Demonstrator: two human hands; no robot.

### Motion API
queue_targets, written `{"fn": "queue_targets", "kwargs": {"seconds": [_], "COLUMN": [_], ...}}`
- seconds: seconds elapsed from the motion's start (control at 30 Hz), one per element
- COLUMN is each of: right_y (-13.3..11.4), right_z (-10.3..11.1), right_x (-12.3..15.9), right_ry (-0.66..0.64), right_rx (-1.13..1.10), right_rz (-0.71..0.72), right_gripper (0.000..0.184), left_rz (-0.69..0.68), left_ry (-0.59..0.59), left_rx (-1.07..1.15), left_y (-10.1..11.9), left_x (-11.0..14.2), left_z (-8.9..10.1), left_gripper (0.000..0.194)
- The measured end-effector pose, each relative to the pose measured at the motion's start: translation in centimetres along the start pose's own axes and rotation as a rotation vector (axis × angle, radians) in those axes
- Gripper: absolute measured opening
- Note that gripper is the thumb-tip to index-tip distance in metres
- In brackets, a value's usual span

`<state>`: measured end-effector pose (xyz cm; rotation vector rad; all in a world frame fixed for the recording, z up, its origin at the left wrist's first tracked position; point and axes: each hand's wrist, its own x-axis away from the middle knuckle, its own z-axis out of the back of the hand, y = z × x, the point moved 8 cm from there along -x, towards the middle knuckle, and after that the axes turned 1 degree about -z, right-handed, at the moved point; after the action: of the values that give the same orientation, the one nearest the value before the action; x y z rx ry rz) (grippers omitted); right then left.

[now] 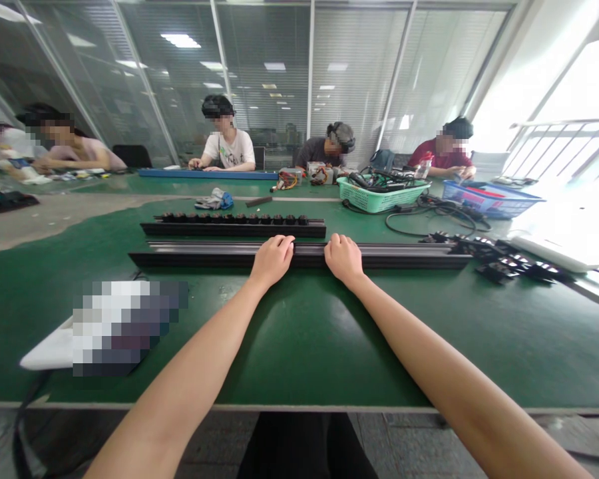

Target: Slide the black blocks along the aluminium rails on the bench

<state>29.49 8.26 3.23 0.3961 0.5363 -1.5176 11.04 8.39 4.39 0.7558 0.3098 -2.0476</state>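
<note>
A long black aluminium extrusion rail [199,256] lies crosswise on the green-topped workbench [299,332], close to the middle of the view. My left hand [272,261] rests on its upper edge with the fingers curled over it. A short way to the right, my right hand [343,259] sits on the same rail in the same manner. Just beyond them lies a shorter black rail [232,230], with a row of several small black knobs along its top. Several black metal brackets [509,266] lie past the right end of the long rail.
Beyond the rails are a crumpled blue-and-grey glove pile [214,198], a teal basket of cables [382,194] and a blue basket [492,198]. Loose black cables lie nearby. A white strip [546,254] lies at right, a pixelated white object [80,346] at left. Several co-workers sit across the bench.
</note>
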Motion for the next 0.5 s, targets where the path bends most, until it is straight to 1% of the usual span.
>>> {"fn": "queue_targets", "kwargs": {"seconds": [0.2,0.4,0.5], "right_y": [0.14,0.35,0.57], "right_z": [-0.06,0.08,0.15], "right_x": [-0.11,-0.36,-0.42], "right_ry": [-0.008,-0.008,0.016], "right_rx": [0.025,0.011,-0.009], "right_rz": [0.026,0.121,0.119], "right_gripper": [0.026,0.028,0.029], "left_rz": [-0.001,-0.006,-0.002], "left_ry": [-0.02,-0.028,-0.029], "left_rx": [0.029,0.039,0.036], "left_y": [-0.01,0.35,0.61], "left_x": [0.07,-0.17,-0.39], "left_z": [-0.05,0.2,0.11], "left_gripper": [0.041,0.044,0.044]}}
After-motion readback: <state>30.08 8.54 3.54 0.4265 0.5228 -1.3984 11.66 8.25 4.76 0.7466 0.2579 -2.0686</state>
